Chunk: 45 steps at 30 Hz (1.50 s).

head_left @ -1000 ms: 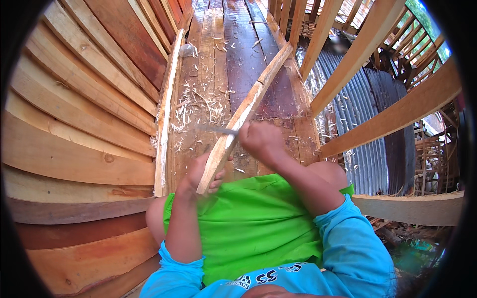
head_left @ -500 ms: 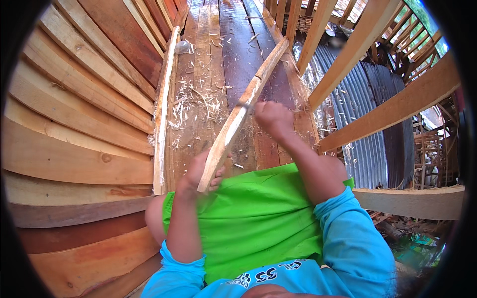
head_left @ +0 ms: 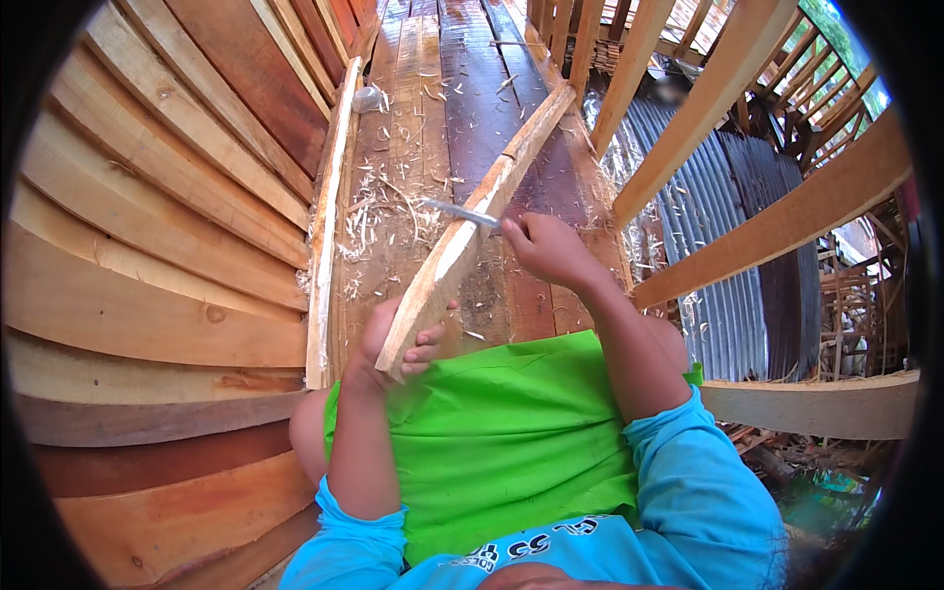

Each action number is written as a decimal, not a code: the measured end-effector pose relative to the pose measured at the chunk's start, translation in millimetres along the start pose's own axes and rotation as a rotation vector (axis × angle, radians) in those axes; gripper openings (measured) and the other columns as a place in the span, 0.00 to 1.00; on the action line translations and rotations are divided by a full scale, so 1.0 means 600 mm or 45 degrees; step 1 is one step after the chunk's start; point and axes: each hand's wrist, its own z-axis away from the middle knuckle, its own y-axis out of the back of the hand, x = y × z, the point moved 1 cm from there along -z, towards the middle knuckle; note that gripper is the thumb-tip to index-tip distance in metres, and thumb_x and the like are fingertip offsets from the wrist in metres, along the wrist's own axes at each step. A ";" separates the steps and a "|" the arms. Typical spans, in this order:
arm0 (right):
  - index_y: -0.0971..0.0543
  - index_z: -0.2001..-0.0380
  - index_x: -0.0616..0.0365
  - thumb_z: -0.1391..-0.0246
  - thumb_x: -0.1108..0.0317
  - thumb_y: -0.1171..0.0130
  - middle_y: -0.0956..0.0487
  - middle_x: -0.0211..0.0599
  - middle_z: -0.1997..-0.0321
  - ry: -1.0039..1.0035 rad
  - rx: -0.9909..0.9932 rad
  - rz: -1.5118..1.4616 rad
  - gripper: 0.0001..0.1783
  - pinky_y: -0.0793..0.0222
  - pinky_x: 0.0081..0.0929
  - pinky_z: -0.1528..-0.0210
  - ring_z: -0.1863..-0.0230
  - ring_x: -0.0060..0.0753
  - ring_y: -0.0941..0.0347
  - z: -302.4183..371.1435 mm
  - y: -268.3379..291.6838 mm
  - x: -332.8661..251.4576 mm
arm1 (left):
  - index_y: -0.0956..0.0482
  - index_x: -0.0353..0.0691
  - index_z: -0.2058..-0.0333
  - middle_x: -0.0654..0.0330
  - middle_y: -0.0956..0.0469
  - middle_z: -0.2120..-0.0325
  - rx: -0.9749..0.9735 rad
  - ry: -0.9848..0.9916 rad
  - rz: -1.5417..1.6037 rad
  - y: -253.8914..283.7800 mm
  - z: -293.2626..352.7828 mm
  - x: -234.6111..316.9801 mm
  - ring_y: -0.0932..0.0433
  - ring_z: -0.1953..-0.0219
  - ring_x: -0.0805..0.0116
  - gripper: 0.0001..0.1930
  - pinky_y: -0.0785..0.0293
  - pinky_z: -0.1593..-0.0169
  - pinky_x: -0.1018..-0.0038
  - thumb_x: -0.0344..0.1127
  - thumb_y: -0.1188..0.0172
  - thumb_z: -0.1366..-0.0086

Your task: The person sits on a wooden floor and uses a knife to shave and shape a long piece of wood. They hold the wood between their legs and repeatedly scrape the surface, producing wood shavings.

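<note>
A long, pale wooden stick (head_left: 433, 277) slants from my lap up and away to the right, with freshly bared white wood along its upper face. My left hand (head_left: 375, 332) is wrapped around its near end, with the fingertips showing on the right side. Closed in a fist, my right hand (head_left: 547, 252) grips a knife (head_left: 460, 211) whose handle is hidden in the fingers. The narrow grey blade lies across the stick near its middle and points left.
Wood shavings (head_left: 369, 218) litter the plank floor (head_left: 472, 118). A second pale strip (head_left: 323, 256) lies along the board wall (head_left: 167, 285) at left, beside a small clear container (head_left: 368, 99). Wooden slats (head_left: 708, 118) form a railing at right, with corrugated metal sheets (head_left: 713, 236) beyond.
My right hand has shifted slightly down the stick, and the knife blade now shows clearly across it. The stick's near end and my left hand have moved a little left.
</note>
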 end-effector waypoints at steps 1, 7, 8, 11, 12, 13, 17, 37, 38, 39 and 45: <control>0.20 0.72 0.64 0.35 0.50 0.58 0.20 0.54 0.70 0.127 -0.027 -0.062 0.29 0.30 0.51 0.57 0.61 0.58 0.22 0.008 0.003 0.003 | 0.34 0.36 0.46 0.61 0.35 0.82 -0.062 0.023 0.075 0.003 -0.002 0.001 0.37 0.90 0.73 0.25 0.38 0.89 0.77 0.49 0.64 0.29; 0.21 0.72 0.63 0.34 0.54 0.58 0.20 0.55 0.71 0.096 0.013 -0.019 0.25 0.30 0.50 0.59 0.64 0.58 0.23 -0.001 -0.012 0.027 | 0.34 0.35 0.45 0.61 0.35 0.82 -0.171 0.046 0.066 -0.002 -0.009 0.001 0.35 0.89 0.73 0.25 0.37 0.90 0.77 0.49 0.65 0.28; 0.21 0.72 0.63 0.34 0.54 0.58 0.21 0.55 0.73 0.075 0.057 -0.023 0.25 0.30 0.50 0.61 0.66 0.57 0.24 -0.002 -0.019 0.027 | 0.34 0.35 0.45 0.61 0.35 0.82 -0.169 0.049 0.070 -0.003 -0.009 0.001 0.35 0.89 0.72 0.25 0.38 0.90 0.77 0.49 0.65 0.28; 0.21 0.75 0.63 0.34 0.54 0.58 0.23 0.56 0.77 0.113 0.149 0.007 0.26 0.30 0.52 0.65 0.72 0.57 0.24 0.014 -0.054 -0.011 | 0.34 0.35 0.45 0.60 0.35 0.82 -0.153 0.040 0.082 0.009 -0.005 0.000 0.35 0.89 0.72 0.25 0.38 0.90 0.77 0.48 0.65 0.29; 0.20 0.76 0.62 0.35 0.54 0.58 0.23 0.56 0.78 0.179 0.166 0.051 0.27 0.29 0.52 0.65 0.73 0.58 0.24 0.031 -0.064 -0.037 | 0.34 0.35 0.45 0.60 0.35 0.82 -0.153 0.035 0.079 0.015 -0.005 0.000 0.35 0.89 0.72 0.24 0.38 0.89 0.77 0.48 0.65 0.29; 0.20 0.77 0.62 0.35 0.53 0.59 0.23 0.55 0.78 0.233 0.190 0.094 0.28 0.29 0.53 0.65 0.74 0.59 0.24 0.043 -0.066 -0.051 | 0.34 0.35 0.45 0.60 0.35 0.81 -0.158 0.042 0.072 0.015 -0.007 -0.001 0.35 0.89 0.72 0.24 0.38 0.89 0.78 0.48 0.65 0.29; 0.21 0.87 0.60 0.37 0.54 0.59 0.24 0.53 0.83 0.087 0.475 0.086 0.31 0.29 0.54 0.70 0.78 0.58 0.24 -0.004 -0.075 -0.028 | 0.34 0.36 0.45 0.60 0.35 0.81 -0.087 0.064 0.044 0.008 -0.012 -0.004 0.35 0.88 0.71 0.24 0.38 0.88 0.77 0.48 0.64 0.29; 0.19 0.81 0.62 0.41 0.54 0.61 0.21 0.58 0.78 -0.066 0.253 0.179 0.28 0.27 0.56 0.62 0.72 0.63 0.22 0.009 -0.063 -0.048 | 0.34 0.35 0.44 0.62 0.37 0.83 0.134 0.037 -0.098 0.002 -0.010 -0.018 0.38 0.91 0.74 0.26 0.42 0.91 0.78 0.49 0.64 0.30; 0.19 0.81 0.62 0.41 0.54 0.61 0.21 0.58 0.78 -0.115 0.295 0.169 0.28 0.27 0.56 0.62 0.72 0.63 0.22 -0.003 -0.058 -0.035 | 0.34 0.35 0.44 0.62 0.37 0.83 0.125 0.042 -0.091 0.000 -0.012 -0.018 0.38 0.91 0.74 0.26 0.42 0.90 0.77 0.49 0.64 0.30; 0.19 0.81 0.62 0.41 0.54 0.61 0.22 0.58 0.79 -0.084 0.364 0.155 0.28 0.27 0.56 0.62 0.73 0.63 0.23 -0.008 -0.061 -0.021 | 0.34 0.35 0.44 0.62 0.37 0.83 0.116 0.047 -0.084 -0.001 -0.015 -0.018 0.38 0.91 0.74 0.26 0.42 0.90 0.77 0.49 0.64 0.30; 0.20 0.83 0.62 0.42 0.56 0.59 0.22 0.56 0.79 0.033 0.371 0.114 0.27 0.27 0.55 0.64 0.75 0.62 0.24 0.010 -0.078 -0.042 | 0.34 0.35 0.44 0.62 0.36 0.83 0.078 0.015 -0.074 -0.004 -0.010 -0.014 0.38 0.91 0.74 0.26 0.42 0.91 0.78 0.49 0.64 0.30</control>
